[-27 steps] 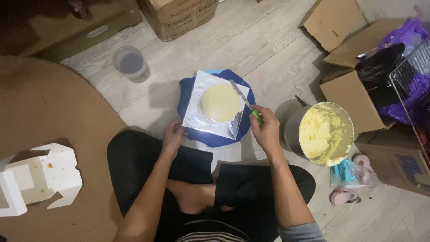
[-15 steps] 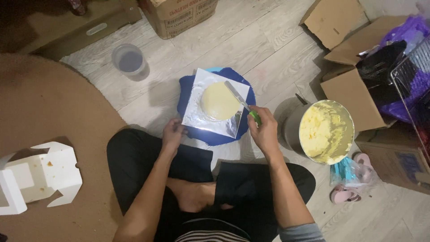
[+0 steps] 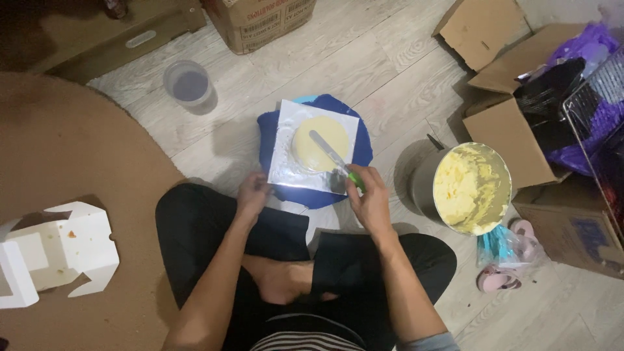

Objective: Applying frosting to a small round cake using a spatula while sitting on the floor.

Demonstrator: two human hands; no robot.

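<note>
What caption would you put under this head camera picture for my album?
Sitting on the floor, the right hand lays a green-handled spatula across a pale round cake while the left hand steadies its silver board.

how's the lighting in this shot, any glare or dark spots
Head view: dim overall, the top left corner nearly black; mild glare on the silver board under the cake; the bowl casts a soft shadow leftward; the right hand and spatula are slightly soft.

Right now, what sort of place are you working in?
Probably a home room in use for baking, worked on the floor rather than a kitchen counter. The person sits cross-legged on pale floorboards beside a brown rug, with open cardboard boxes around and a metal bowl of yellow cream nearby.
</note>
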